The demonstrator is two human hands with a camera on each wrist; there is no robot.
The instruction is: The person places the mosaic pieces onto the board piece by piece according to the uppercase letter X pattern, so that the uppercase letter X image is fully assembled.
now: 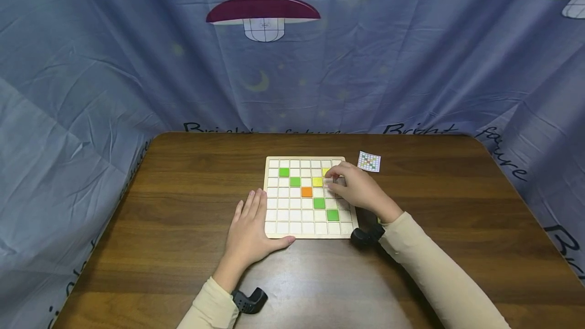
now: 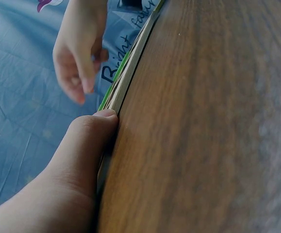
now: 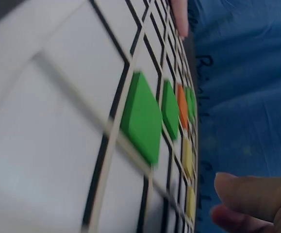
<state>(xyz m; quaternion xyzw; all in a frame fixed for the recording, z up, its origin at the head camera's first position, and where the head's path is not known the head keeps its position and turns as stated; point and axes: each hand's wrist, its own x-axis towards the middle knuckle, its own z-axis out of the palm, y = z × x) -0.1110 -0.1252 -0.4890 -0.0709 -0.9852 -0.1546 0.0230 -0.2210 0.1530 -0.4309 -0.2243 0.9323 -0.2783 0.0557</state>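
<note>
A square board (image 1: 294, 228) of white tiles lies on the table, with green tiles (image 1: 332, 215) (image 3: 142, 119), an orange tile (image 1: 306, 192) (image 3: 182, 106) and yellow tiles (image 1: 317, 182) (image 3: 187, 158) among the white. Along the board's left side and near corner rests my left hand (image 1: 249, 235), fingers straight, thumb (image 2: 94, 128) against the front edge. My right hand (image 1: 358, 187) hovers over the board's upper right part, by a yellow tile, with fingers bent and thumb apart from them; in the right wrist view that hand (image 3: 256, 201) shows nothing held.
A small card (image 1: 369, 161) printed with a coloured grid lies on the brown table (image 1: 192, 192), just beyond the board's upper right corner. A blue patterned curtain (image 1: 320, 80) hangs behind and at both sides of the table. Each wrist wears a black device.
</note>
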